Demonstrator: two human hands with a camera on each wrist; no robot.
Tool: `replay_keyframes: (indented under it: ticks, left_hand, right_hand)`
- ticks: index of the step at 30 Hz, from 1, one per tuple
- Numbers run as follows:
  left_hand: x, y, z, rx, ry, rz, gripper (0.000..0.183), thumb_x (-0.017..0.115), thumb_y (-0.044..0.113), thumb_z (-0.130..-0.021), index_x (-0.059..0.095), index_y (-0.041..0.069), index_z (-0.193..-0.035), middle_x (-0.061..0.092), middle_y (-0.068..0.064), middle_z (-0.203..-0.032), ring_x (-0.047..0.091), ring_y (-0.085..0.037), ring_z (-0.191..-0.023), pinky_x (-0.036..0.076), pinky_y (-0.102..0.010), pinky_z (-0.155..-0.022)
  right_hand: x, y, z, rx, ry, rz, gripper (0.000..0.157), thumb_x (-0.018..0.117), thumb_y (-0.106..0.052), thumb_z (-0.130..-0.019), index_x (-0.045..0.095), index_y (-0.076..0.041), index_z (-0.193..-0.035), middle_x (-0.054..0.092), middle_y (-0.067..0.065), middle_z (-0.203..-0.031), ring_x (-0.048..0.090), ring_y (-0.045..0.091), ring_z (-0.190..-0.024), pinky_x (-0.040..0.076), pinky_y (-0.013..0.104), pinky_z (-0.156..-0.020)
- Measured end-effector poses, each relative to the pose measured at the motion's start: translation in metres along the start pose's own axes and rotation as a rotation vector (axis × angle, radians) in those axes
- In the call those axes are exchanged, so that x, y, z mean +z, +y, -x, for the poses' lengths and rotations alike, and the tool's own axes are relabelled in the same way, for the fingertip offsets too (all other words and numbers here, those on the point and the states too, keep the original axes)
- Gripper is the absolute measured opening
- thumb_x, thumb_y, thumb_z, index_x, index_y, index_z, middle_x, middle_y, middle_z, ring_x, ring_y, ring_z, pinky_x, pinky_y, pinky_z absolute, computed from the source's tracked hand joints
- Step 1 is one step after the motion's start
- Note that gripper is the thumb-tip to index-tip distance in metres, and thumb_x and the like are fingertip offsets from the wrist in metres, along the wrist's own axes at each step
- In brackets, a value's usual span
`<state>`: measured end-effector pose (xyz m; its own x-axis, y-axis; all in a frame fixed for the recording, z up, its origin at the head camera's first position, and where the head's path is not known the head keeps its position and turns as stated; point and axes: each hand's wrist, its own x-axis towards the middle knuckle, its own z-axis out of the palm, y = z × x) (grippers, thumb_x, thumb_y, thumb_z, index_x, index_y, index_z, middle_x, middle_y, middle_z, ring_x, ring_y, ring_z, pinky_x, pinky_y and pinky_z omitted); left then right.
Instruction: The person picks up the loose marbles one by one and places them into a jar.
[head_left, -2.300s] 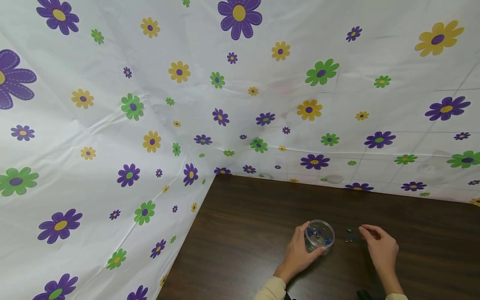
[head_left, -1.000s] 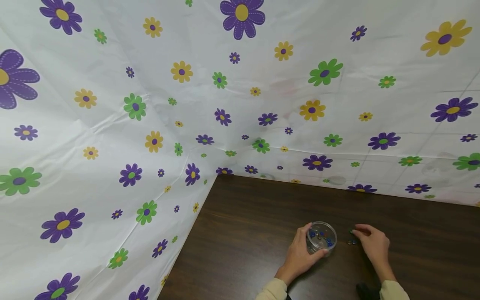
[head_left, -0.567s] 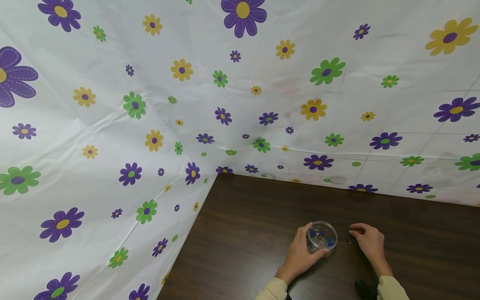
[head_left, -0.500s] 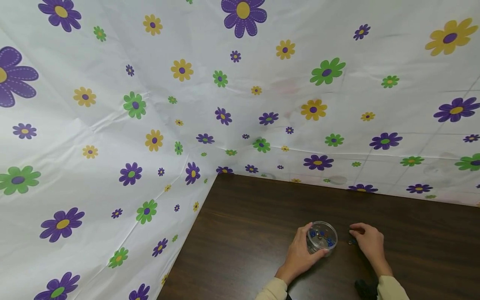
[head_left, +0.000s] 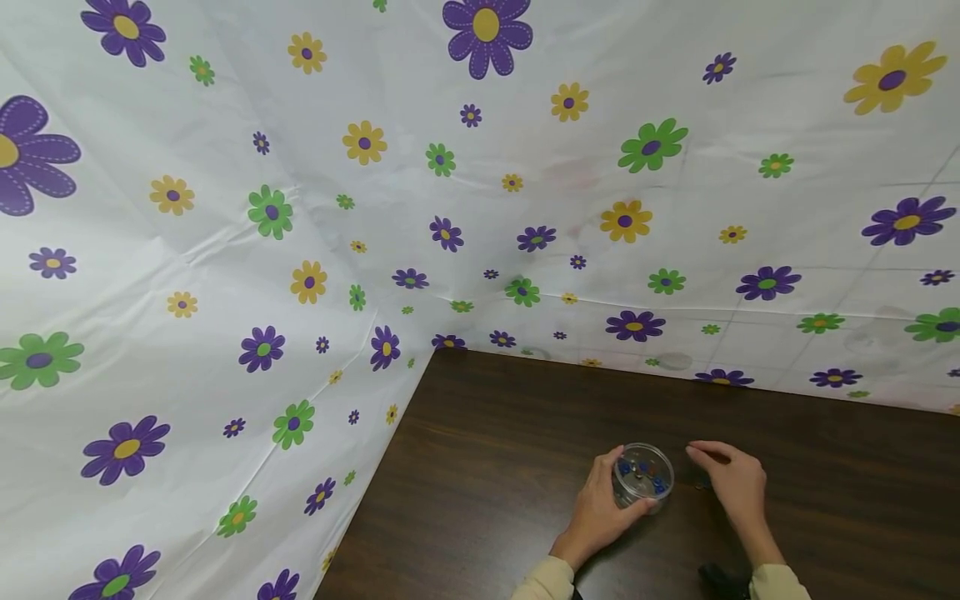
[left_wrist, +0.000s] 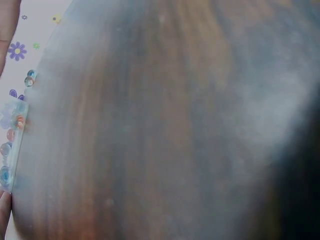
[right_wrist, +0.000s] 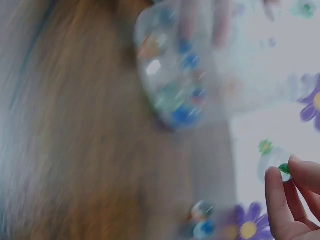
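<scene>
My left hand [head_left: 596, 512] grips a round clear plastic container [head_left: 643, 446] from its left side, fingers at the far rim and thumb at the near side. Several glass marbles, many of them blue [right_wrist: 185, 115], lie inside it. Between thumb and fingertips my right hand [head_left: 737, 487] pinches a green glass marble [right_wrist: 284, 173], just right of the container. Two loose marbles [right_wrist: 203, 220] sit on the table close together, below the right fingertips in the head view. In the left wrist view the same pair [left_wrist: 30, 77] shows beyond the container.
The dark wood table [head_left: 465, 500] carries everything. A white sheet with printed flowers [head_left: 480, 192] hangs along the table's back and left edges. Near the right wrist lies a dark object [head_left: 720, 579], partly cut off by the frame.
The right hand has come left to the loose marbles, taken the green one from the table and moved with it slightly toward the container. The left hand keeps its hold.
</scene>
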<state>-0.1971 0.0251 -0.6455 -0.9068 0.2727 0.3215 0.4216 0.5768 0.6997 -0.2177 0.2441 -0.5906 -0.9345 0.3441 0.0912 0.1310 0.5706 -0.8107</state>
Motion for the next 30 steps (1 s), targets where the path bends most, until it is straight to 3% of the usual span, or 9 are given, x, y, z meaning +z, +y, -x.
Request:
replay_keyframes:
  ticks: [3, 7, 11, 19, 30]
  left_hand:
    - [0.0, -0.001, -0.001, -0.001, 0.001, 0.0, 0.082, 0.076, 0.049, -0.092, 0.033, 0.023, -0.157, 0.052, 0.002, -0.141, 0.056, -0.012, -0.126, 0.051, -0.034, -0.097]
    - [0.0, -0.001, -0.001, -0.005, -0.004, 0.007, 0.082, 0.075, 0.049, -0.092, 0.034, 0.019, -0.157, 0.052, 0.002, -0.141, 0.056, -0.013, -0.126, 0.051, -0.035, -0.097]
    - [-0.001, 0.0, -0.001, -0.007, -0.014, 0.009, 0.082, 0.074, 0.051, -0.093, 0.033, 0.019, -0.157, 0.051, 0.001, -0.142, 0.056, -0.013, -0.126, 0.051, -0.036, -0.097]
    - [-0.001, 0.001, 0.0, 0.002, -0.009, 0.005, 0.081, 0.073, 0.051, -0.094, 0.032, 0.022, -0.157, 0.052, -0.002, -0.14, 0.057, -0.014, -0.123, 0.052, -0.035, -0.095]
    - [-0.001, 0.001, 0.001, -0.002, -0.022, 0.01, 0.082, 0.073, 0.052, -0.094, 0.03, 0.023, -0.158, 0.052, -0.002, -0.14, 0.056, -0.013, -0.123, 0.052, -0.035, -0.095]
  right_hand:
    - [-0.001, -0.015, 0.005, 0.023, -0.017, -0.083, 0.033, 0.078, -0.033, -0.095, 0.08, -0.004, -0.109, 0.078, 0.008, -0.104, 0.051, -0.016, -0.082, 0.044, 0.021, -0.076]
    - [0.004, -0.034, 0.012, -0.034, -0.032, -0.147, 0.032, 0.077, -0.032, -0.095, 0.08, -0.004, -0.109, 0.078, 0.007, -0.101, 0.057, -0.011, -0.077, 0.044, 0.017, -0.065]
    - [0.012, -0.047, 0.019, -0.096, -0.053, -0.165, 0.023, 0.079, -0.022, -0.094, 0.08, -0.003, -0.107, 0.078, 0.012, -0.103, 0.06, -0.011, -0.08, 0.046, 0.013, -0.067]
    - [0.024, -0.052, 0.028, -0.171, -0.056, -0.164, 0.015, 0.081, -0.012, -0.091, 0.08, -0.001, -0.101, 0.076, 0.015, -0.1, 0.06, -0.009, -0.08, 0.046, 0.008, -0.069]
    - [0.024, -0.054, 0.033, -0.196, -0.067, -0.145, 0.011, 0.08, -0.009, -0.091, 0.079, -0.002, -0.099, 0.076, 0.014, -0.099, 0.062, -0.005, -0.079, 0.046, 0.008, -0.068]
